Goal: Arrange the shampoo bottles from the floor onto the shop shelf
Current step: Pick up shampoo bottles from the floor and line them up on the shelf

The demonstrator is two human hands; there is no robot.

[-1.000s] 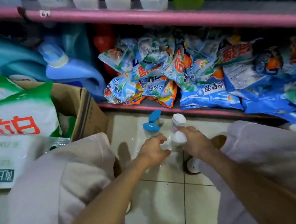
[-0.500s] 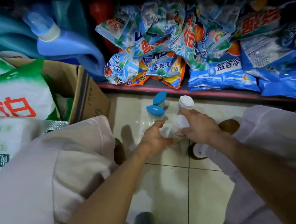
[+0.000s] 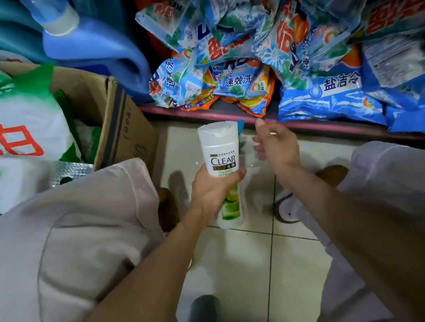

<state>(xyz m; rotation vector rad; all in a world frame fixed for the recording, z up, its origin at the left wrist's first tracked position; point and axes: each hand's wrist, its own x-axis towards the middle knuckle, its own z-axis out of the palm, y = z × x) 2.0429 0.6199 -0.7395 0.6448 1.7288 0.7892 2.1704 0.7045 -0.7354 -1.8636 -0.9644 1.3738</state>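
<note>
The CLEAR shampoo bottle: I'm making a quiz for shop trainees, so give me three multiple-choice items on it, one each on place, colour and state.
1. Where is the shampoo bottle?
A. On the floor tiles
B. In the left hand
C. Inside the cardboard box

2. What colour is its cap?
A. White
B. Red
C. Black

3. What is the right hand doing?
A. Holding a second bottle
B. Pressing the cap
C. Open, holding nothing

Answers:
1 B: the fingers of the left hand wrap the bottle's middle, clear of the floor.
2 A: the flip cap at the top is white.
3 C: its fingers are loosely spread beside the bottle, apart from it.
</note>
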